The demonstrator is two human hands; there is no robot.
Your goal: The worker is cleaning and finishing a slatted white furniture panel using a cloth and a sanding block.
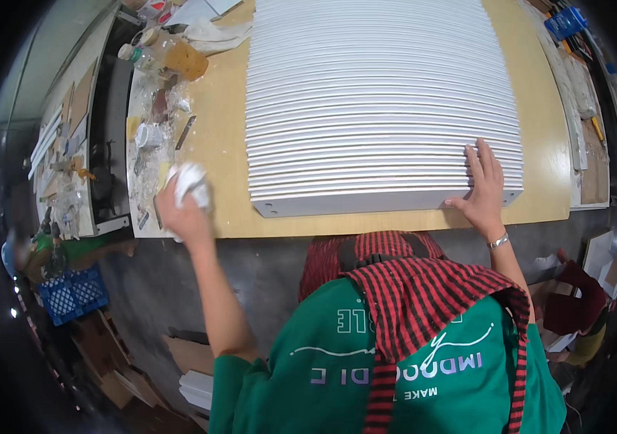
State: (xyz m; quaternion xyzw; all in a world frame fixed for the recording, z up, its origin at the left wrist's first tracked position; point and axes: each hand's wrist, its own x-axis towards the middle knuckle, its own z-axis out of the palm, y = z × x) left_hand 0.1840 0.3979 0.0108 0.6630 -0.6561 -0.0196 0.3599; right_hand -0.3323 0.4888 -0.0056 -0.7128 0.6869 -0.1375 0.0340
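A stack of long white panels [381, 123] with narrow edges lies across the middle of the wooden table [225, 137]. My right hand [483, 189] rests on the stack's near right corner, fingers spread over the panel edges and thumb against the front face. It holds nothing. At the table's near left, my left hand [184, 217] is closed around a crumpled white cloth [192, 184], apart from the stack. The front panel face [352, 204] has small holes near its ends.
Left of the stack stand a bottle of amber liquid [187, 59] and a clear bottle with a pale cap [134, 56]. A dark blade-like strip [186, 133] and a white cup [149, 135] lie nearby. A blue crate [73, 295] sits low at left.
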